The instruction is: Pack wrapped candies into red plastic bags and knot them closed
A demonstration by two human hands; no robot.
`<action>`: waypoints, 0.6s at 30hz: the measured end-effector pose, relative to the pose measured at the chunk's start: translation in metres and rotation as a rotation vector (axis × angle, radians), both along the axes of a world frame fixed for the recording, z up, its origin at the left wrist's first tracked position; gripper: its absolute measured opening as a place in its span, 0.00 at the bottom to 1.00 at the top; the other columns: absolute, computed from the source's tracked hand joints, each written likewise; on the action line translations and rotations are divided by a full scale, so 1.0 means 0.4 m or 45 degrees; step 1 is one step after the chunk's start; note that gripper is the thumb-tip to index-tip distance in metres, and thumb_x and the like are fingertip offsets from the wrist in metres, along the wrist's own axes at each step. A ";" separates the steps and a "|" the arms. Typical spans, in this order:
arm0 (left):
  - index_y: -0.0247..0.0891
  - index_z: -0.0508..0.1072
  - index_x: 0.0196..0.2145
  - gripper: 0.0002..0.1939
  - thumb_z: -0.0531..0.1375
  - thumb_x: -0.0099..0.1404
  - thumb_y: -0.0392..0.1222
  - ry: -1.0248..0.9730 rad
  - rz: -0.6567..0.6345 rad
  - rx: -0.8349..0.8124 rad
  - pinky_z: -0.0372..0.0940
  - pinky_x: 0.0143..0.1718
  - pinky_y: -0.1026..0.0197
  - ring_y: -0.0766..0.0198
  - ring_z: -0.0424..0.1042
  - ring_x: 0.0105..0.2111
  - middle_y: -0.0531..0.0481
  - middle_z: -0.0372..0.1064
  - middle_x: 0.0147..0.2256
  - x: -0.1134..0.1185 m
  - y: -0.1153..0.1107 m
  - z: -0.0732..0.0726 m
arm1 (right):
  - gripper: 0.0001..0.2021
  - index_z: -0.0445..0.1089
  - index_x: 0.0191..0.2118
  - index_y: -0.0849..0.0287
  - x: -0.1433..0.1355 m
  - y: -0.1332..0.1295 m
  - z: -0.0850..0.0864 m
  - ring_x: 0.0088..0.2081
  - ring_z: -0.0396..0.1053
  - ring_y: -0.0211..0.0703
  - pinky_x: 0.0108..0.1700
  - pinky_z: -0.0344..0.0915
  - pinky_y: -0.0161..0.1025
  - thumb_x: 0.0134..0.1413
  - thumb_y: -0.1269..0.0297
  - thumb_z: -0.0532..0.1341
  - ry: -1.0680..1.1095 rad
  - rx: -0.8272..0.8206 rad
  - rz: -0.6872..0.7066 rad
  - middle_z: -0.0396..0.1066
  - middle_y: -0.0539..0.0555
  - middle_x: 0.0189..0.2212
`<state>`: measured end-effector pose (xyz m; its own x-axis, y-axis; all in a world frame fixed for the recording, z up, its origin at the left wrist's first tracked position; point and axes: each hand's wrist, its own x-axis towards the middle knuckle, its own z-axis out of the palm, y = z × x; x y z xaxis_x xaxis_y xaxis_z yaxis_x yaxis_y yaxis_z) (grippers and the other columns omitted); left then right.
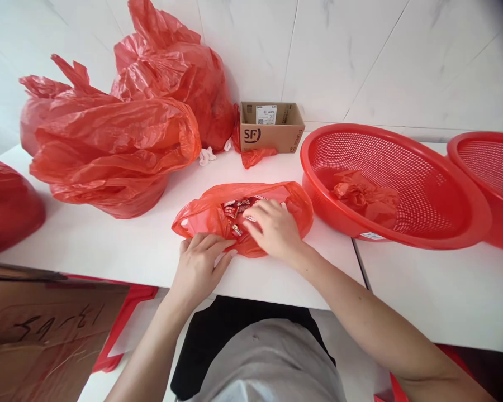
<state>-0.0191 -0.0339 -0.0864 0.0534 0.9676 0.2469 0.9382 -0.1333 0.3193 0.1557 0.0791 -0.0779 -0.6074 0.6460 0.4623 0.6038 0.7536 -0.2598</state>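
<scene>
An open red plastic bag lies on the white table, with several small red-and-white packets inside. At the bag's near left edge, my left hand has its thumb and fingers closed on the red plastic. My right hand is over the bag's opening, fingers bent down among the packets; its fingertips are partly hidden, and I cannot make out whether a packet is between them.
Large red bags stand at the back left, near a small cardboard box. On the right are red mesh baskets, one holding crumpled red plastic. A big carton sits below the table's left edge.
</scene>
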 end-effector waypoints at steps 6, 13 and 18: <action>0.44 0.80 0.38 0.15 0.54 0.71 0.49 0.005 0.082 -0.047 0.57 0.46 0.47 0.53 0.69 0.42 0.48 0.75 0.42 -0.012 0.010 -0.002 | 0.10 0.72 0.46 0.62 -0.021 -0.013 -0.027 0.44 0.68 0.51 0.47 0.62 0.46 0.59 0.70 0.61 -0.257 -0.185 0.029 0.74 0.59 0.42; 0.43 0.80 0.39 0.18 0.53 0.70 0.53 -0.062 0.226 -0.121 0.59 0.48 0.44 0.50 0.70 0.44 0.44 0.75 0.44 -0.035 0.018 0.004 | 0.10 0.72 0.47 0.58 -0.011 -0.005 -0.022 0.44 0.69 0.50 0.51 0.60 0.48 0.63 0.68 0.58 -0.148 -0.215 0.021 0.75 0.56 0.42; 0.43 0.80 0.38 0.18 0.54 0.69 0.54 -0.105 0.223 -0.122 0.60 0.48 0.44 0.49 0.72 0.43 0.45 0.75 0.43 -0.033 0.019 0.004 | 0.11 0.72 0.48 0.62 -0.031 -0.016 -0.031 0.45 0.69 0.54 0.45 0.64 0.47 0.61 0.66 0.60 -0.193 -0.193 0.077 0.73 0.61 0.42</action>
<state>-0.0324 -0.0263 -0.0849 -0.1342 0.9796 0.1498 0.9144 0.0641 0.3996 0.1433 0.0726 -0.0903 -0.7023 0.6614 0.2633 0.5994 0.7490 -0.2824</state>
